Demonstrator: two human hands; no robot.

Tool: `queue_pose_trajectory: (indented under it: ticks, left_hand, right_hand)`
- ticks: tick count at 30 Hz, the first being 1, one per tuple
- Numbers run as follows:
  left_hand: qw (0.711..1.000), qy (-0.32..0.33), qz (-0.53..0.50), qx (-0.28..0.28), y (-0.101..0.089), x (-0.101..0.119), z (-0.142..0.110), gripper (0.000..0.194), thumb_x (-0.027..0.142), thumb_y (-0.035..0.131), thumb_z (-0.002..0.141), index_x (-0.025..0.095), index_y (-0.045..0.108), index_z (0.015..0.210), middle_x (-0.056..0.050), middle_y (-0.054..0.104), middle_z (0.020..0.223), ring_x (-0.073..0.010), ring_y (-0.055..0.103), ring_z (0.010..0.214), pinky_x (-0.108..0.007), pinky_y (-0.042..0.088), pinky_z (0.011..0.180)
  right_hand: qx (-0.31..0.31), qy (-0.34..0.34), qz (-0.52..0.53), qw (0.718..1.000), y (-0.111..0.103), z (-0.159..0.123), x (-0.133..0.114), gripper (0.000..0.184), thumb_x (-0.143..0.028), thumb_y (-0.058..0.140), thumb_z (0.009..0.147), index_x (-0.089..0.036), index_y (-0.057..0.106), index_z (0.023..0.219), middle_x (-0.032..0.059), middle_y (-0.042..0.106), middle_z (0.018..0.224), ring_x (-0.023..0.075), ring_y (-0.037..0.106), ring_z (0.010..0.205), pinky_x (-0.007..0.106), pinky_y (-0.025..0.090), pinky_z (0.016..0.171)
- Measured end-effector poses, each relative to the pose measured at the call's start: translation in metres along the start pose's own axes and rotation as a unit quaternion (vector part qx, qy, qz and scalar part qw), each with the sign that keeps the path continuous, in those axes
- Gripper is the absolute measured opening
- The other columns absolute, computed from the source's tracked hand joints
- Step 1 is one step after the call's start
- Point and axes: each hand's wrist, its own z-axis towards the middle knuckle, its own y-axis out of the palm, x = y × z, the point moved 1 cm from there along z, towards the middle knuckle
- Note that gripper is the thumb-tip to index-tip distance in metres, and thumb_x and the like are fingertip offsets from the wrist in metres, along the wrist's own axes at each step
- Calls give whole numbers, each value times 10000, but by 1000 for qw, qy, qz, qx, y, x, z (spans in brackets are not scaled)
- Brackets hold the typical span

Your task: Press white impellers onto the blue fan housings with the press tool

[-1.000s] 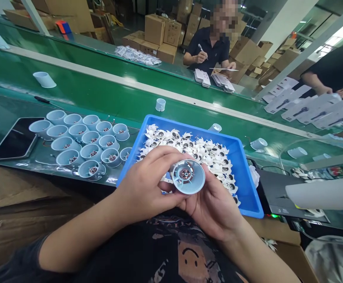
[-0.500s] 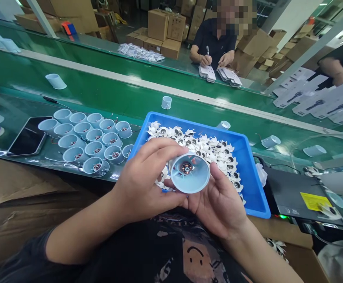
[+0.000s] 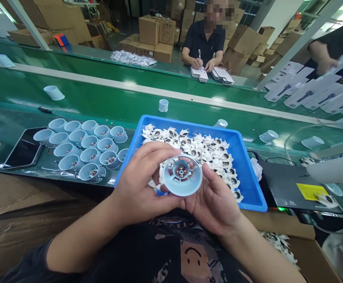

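Note:
A light blue plastic fan housing [image 3: 183, 189] is held between both hands, its round mouth facing me. Inside it, spokes carry a small copper-wound motor core at the centre. My left hand [image 3: 146, 179] is closed round its left side, fingers over the top and thumb below. My right hand [image 3: 218, 196] cups it from the right and underneath, thumb against the rim. Behind the hands stands a blue tray [image 3: 252, 188] holding many white fan impellers [image 3: 193, 143] with dark centres; the hands hide part of it.
Rows of similar housings [image 3: 68, 149] stand on the left beside a dark tablet [image 3: 24, 147]. More housings lie along the green conveyor [image 3: 100, 88]. At right sits a black box [image 3: 286, 184] with a yellow label. Across the line, a person [image 3: 203, 43] writes on white cartons.
The housing has tipped in my hands, so its spokes and motor core now face me more squarely. The whole view has shifted slightly. Across the line, the person's hands have come closer together.

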Motion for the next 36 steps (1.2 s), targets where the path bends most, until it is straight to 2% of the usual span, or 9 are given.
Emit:
queue_pose_trajectory:
  ticks: [6, 10, 13, 18, 20, 23, 25, 30, 36]
  left_hand:
    - [1000, 1, -23, -2, 1, 0, -1, 473, 209, 720, 702, 220, 565, 1149, -64, 643, 1119, -240, 600, 1071, -387, 517, 950]
    - [999, -12, -47, 1, 3, -3, -5, 512, 191, 735, 699, 222, 550, 1175, -75, 638, 1186, -242, 582, 1139, -387, 499, 969]
    - [996, -48, -81, 0, 4, -8, -11, 546, 233, 763, 699, 231, 536, 1197, -86, 635, 1204, -255, 601, 1121, -374, 533, 888]
    - [986, -140, -66, -56, 10, -25, -15, 513, 298, 750, 708, 221, 556, 1176, -75, 651, 1108, -209, 656, 836, -311, 545, 662]
    - [980, -172, -27, -96, 14, -33, -16, 463, 286, 720, 735, 212, 560, 1163, -63, 654, 1073, -206, 649, 836, -328, 546, 693]
    - [972, -192, 19, -132, 22, -43, -16, 445, 281, 696, 756, 197, 550, 1168, -68, 652, 1086, -236, 640, 946, -386, 545, 798]
    - [971, -193, 39, -139, 26, -48, -17, 456, 288, 691, 764, 197, 539, 1184, -77, 649, 1120, -246, 636, 987, -411, 540, 838]
    - [978, -168, 72, -106, 28, -49, -16, 474, 298, 665, 780, 183, 528, 1219, -119, 609, 1266, -301, 536, 1213, -532, 420, 1032]
    - [974, -218, -17, -62, 13, -46, -22, 476, 322, 591, 793, 179, 484, 1234, -133, 613, 1228, -281, 604, 1118, -481, 490, 958]
  right_hand:
    - [3, 0, -12, 1000, 1, -3, 1, 431, -528, 551, 930, -245, 559, 1255, 52, 586, 1149, 134, 600, 863, 251, 527, 749]
    - [41, -65, -69, 995, -1, -10, -14, 396, -510, 606, 902, -275, 548, 1215, 39, 574, 1188, 166, 615, 937, 288, 540, 790]
    - [88, -141, -152, 974, -10, -20, -26, 420, -514, 636, 874, -303, 535, 1223, 45, 552, 1255, 196, 622, 1010, 309, 545, 830]
    - [159, -190, -301, 921, -41, -37, -31, 413, -533, 616, 873, -313, 536, 1213, 49, 539, 1302, 199, 634, 1039, 292, 552, 838]
    - [185, -189, -454, 850, -51, -43, -33, 382, -514, 586, 895, -300, 528, 1207, 62, 567, 1258, 199, 641, 1009, 324, 559, 828]
    - [184, -147, -730, 641, -58, -43, -43, 321, -441, 521, 929, -257, 554, 1189, 89, 570, 1247, 234, 598, 1087, 432, 530, 916]
    - [174, -113, -809, 549, -57, -33, -53, 271, -360, 500, 936, -226, 590, 1154, 95, 564, 1258, 251, 552, 1160, 468, 495, 972]
    - [186, -29, -867, 461, -56, 28, -81, 233, -172, 544, 933, -174, 620, 1153, 96, 594, 1213, 242, 564, 1129, 460, 481, 979]
    - [130, 48, -913, 383, -64, 96, -88, 222, -296, 584, 963, -143, 613, 1121, 88, 589, 1164, 212, 577, 1072, 439, 492, 961]
